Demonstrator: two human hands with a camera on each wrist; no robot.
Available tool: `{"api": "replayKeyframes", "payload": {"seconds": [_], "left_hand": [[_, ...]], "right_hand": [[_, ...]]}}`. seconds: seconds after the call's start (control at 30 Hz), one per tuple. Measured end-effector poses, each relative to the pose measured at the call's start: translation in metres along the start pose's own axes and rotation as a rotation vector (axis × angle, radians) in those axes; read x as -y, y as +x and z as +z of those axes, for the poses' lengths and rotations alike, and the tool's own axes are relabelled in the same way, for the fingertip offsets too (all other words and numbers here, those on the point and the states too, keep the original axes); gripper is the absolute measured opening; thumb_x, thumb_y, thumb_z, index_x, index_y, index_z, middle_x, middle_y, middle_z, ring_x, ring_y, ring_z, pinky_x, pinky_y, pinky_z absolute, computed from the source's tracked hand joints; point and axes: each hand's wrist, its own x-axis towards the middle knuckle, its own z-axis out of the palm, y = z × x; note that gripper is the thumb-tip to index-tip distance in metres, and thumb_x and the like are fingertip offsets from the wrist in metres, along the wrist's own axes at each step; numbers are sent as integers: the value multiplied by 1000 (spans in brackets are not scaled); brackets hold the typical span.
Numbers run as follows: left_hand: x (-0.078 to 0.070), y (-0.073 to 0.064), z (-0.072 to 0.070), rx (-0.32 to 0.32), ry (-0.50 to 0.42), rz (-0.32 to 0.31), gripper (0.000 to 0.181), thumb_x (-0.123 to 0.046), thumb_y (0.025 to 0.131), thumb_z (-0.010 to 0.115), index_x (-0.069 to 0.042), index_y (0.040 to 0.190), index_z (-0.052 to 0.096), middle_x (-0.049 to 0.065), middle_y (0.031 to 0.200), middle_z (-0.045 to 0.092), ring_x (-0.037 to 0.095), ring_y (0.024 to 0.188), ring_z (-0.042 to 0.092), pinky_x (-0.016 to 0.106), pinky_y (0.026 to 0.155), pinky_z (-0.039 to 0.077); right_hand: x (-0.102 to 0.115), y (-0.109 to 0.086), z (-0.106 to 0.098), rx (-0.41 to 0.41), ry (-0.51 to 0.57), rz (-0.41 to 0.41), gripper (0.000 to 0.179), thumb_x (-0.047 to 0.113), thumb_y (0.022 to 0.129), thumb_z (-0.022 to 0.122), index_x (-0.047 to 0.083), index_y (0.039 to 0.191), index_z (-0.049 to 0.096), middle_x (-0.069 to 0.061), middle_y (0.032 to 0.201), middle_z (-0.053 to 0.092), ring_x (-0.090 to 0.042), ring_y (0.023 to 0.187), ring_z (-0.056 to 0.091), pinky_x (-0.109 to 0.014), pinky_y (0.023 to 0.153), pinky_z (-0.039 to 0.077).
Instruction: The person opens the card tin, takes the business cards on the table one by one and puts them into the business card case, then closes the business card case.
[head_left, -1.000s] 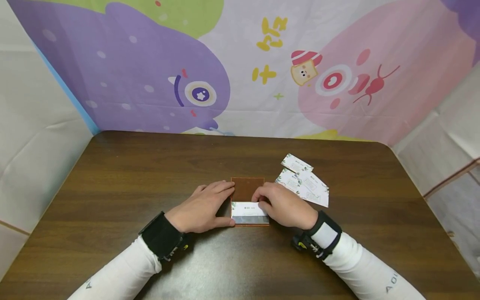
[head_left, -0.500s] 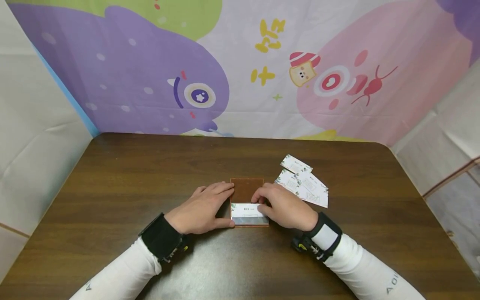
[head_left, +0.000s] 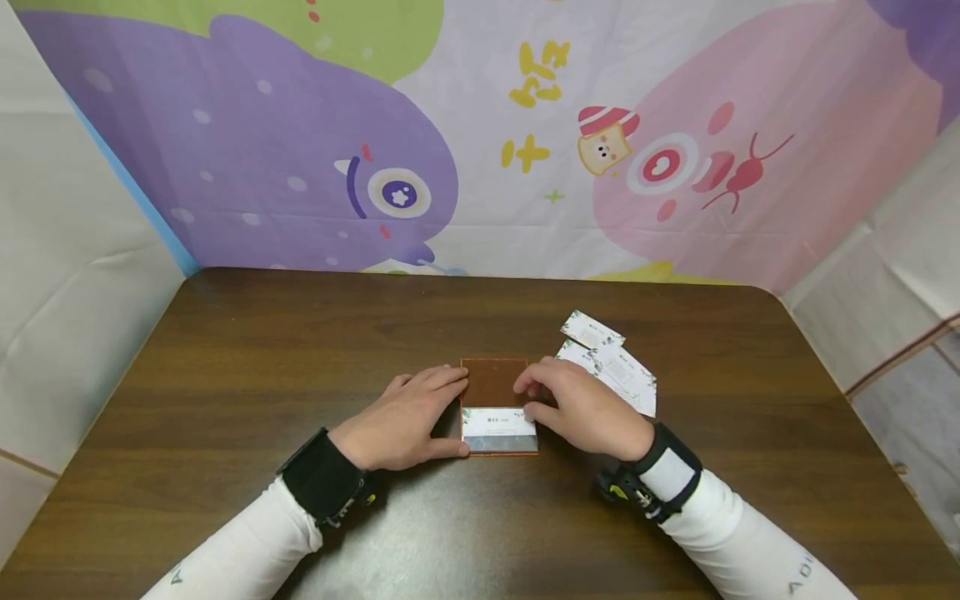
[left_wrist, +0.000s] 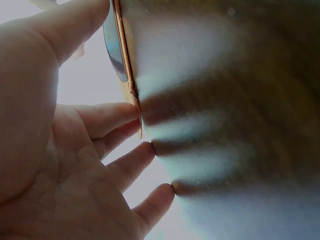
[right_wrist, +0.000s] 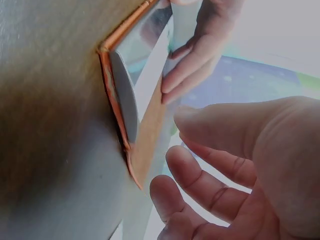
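While left hand (head_left: 401, 421), fingers straight, rests at nine-o'clock edge of brown rectangular leather-look card holder (head_left: 492, 383), right hand (head_left: 592, 408) has pulled back toward two o'clock, fingers loosely bent, holding nothing; contact unclear. White leaf-printed paper card (head_left: 495, 421) more exposed, seemingly seated in holder. Loose matching cards (head_left: 630, 379) at two o'clock.

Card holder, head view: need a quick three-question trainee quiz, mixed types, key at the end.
1. Open question: which hand touches the left edge of the holder?
2. True or false: the loose cards lie to the left of the holder.
3. Fill in "near" or "far": the card in the holder sits in its ____ half.

Key:
1. The left hand.
2. False; the loose cards lie to the right of it.
3. Near.
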Motion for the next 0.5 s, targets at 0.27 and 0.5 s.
{"api": "replayKeyframes", "payload": {"seconds": [0.27, 0.5], "left_hand": [[0, -1, 0, 10, -2, -7, 91, -55, 97, 75, -2, 162, 42, 13, 169, 36, 35, 156, 31, 64, 118, 31], [0, -1, 0, 10, -5, -7, 91, -54, 96, 75, -1, 162, 42, 13, 169, 37, 35, 157, 30, 63, 118, 31]], "right_hand": [[-5, -5, -9, -40, 10, 30, 21, 8, 97, 78, 9, 117, 73, 1, 105, 69, -20, 95, 65, -38, 85, 55], [-14, -10, -17, -56, -1, 77, 25, 9, 97, 78, 9, 121, 73, -1, 110, 71, -21, 98, 64, -41, 87, 54]]}}
